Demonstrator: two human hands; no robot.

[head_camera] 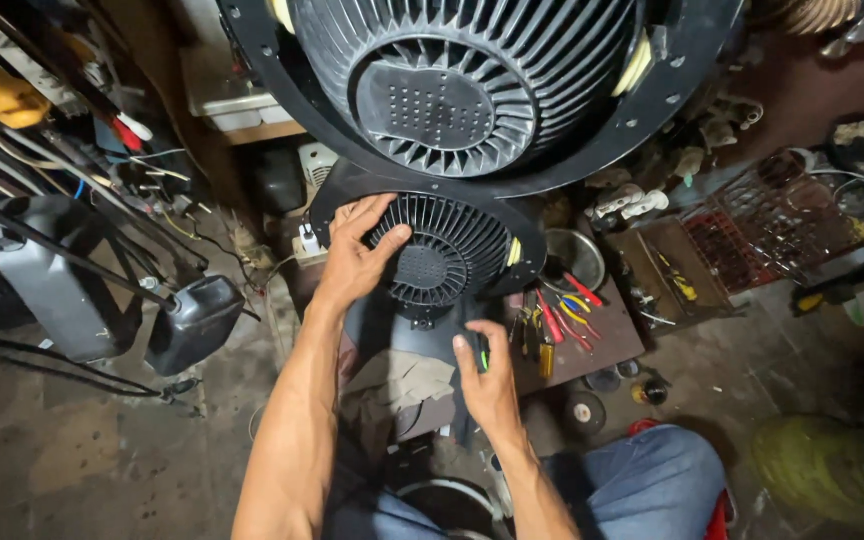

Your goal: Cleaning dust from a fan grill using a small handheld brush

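Head view, left hand [357, 255] spread open, palm on the ribbed black fan grille [442, 262] at centre, right hand [487, 375] closed around a small screwdriver [483, 355] just below it, larger black grille [472, 85] above, pliers [562, 320] to the right.

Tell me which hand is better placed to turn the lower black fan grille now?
Left. The left hand already lies spread on the lower fan grille, fingers on its ribs. The right hand sits lower, holding a small green-tipped tool near the base, apparently occupied.
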